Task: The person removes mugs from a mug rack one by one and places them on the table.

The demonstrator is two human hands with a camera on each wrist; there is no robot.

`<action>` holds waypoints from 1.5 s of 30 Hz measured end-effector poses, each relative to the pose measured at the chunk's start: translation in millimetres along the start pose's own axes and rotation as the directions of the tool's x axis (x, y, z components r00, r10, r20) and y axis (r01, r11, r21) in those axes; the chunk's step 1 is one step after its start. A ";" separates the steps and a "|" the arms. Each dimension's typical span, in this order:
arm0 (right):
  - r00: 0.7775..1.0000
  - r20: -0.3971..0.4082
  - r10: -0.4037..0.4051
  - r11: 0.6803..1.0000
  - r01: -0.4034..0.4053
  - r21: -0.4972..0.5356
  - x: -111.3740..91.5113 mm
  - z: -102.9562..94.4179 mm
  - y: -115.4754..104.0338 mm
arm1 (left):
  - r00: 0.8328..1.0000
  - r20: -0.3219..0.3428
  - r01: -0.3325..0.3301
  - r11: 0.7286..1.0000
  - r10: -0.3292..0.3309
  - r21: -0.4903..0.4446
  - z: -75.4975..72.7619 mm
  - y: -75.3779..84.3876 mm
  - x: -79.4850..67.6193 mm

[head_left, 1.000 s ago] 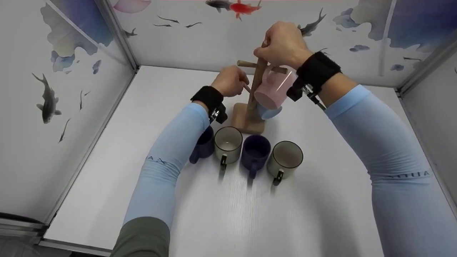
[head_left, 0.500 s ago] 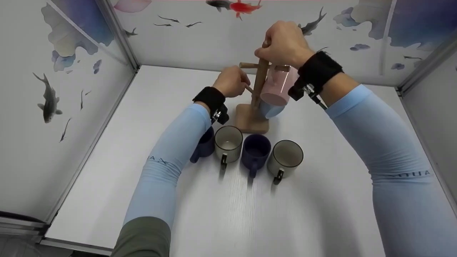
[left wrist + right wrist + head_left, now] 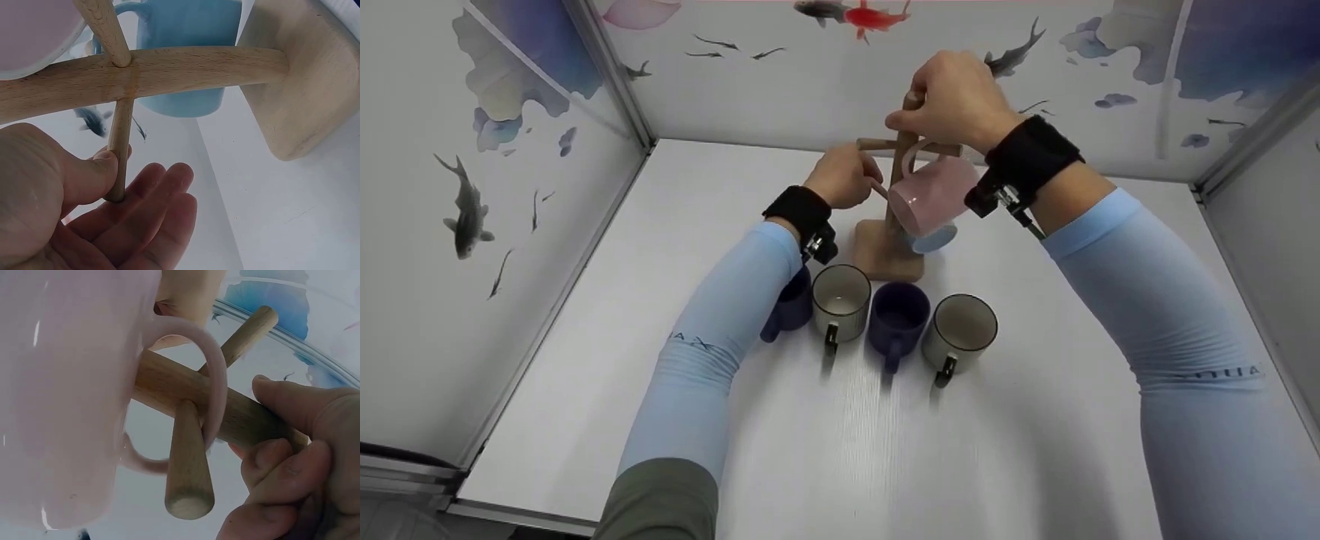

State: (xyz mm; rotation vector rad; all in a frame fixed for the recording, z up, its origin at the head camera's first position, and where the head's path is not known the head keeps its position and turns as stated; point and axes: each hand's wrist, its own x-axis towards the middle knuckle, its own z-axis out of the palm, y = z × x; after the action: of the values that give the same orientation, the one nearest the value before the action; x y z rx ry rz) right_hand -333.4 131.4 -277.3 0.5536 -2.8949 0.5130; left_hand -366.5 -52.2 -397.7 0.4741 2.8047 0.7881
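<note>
A wooden mug tree [image 3: 889, 255] stands on the white table near the back wall. My right hand [image 3: 956, 101] grips the top of its post, thumb and curled fingers around it in the right wrist view. With my left hand [image 3: 844, 176] I pinch a lower peg [image 3: 119, 146] between thumb and fingers. A pink mug [image 3: 934, 196] hangs tilted by its handle [image 3: 216, 382] on an upper right peg [image 3: 188, 467]. Below and behind it a light blue mug [image 3: 188, 56] hangs on the tree, partly hidden by the pink mug in the head view.
In front of the tree stands a row of mugs: a dark blue mug [image 3: 791, 304] partly behind my left forearm, a grey mug [image 3: 841, 300], another dark blue mug [image 3: 897, 322] and another grey mug [image 3: 960, 334]. Printed wall panels [image 3: 810, 90] enclose the table [image 3: 840, 450].
The pink mug has swung on its peg, tilting differently. The mug tree shifted slightly in both hands, and my right hand is a little lower. The row of mugs stays put.
</note>
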 end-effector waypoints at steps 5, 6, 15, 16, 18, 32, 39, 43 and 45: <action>0.996 -0.080 0.027 0.996 -0.020 0.089 -12.1 -3.7 8.8 | 1.000 0.000 -0.015 1.000 0.015 0.017 2.8 -2.3 1.0; 0.992 -0.119 0.029 0.994 -0.015 0.111 -15.2 -4.7 12.2 | 1.000 -0.004 -0.022 1.000 0.022 0.016 3.3 -2.7 0.8; 0.944 -0.180 0.275 0.835 -0.142 0.531 -36.1 -1.9 68.5 | 0.987 -0.056 -0.139 0.981 0.148 0.134 3.8 -7.2 -14.8; 0.942 -0.139 0.305 0.812 -0.181 0.554 -39.3 2.4 75.2 | 0.987 -0.056 -0.140 0.979 0.149 0.146 2.9 -7.3 -17.6; 0.936 -0.046 0.350 0.778 -0.263 0.571 -47.3 12.5 87.5 | 0.987 -0.057 -0.137 0.979 0.147 0.152 0.9 -7.3 -22.4; 0.899 0.258 0.354 0.589 -0.428 0.685 -87.9 66.4 103.5 | 0.978 -0.161 -0.111 0.983 0.134 0.147 -24.0 -16.9 -59.1; 0.879 0.299 0.371 0.508 -0.461 0.727 -84.3 76.8 101.2 | 0.963 -0.202 -0.145 0.977 0.176 0.159 -7.8 -26.9 -76.6; 0.878 0.324 0.352 0.456 -0.463 0.760 -82.2 85.1 94.5 | 0.953 -0.212 -0.176 0.967 0.214 0.185 3.9 -30.3 -89.6; 0.878 0.332 0.346 0.405 -0.459 0.791 -80.2 88.5 89.0 | 0.951 -0.216 -0.184 0.965 0.223 0.184 8.0 -31.7 -95.4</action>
State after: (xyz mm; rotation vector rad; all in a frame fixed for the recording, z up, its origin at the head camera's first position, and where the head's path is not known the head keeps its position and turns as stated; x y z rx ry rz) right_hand -300.7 204.0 -403.3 -0.1070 -2.6380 2.1291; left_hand -283.6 -107.7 -412.3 0.7561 3.0933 0.6971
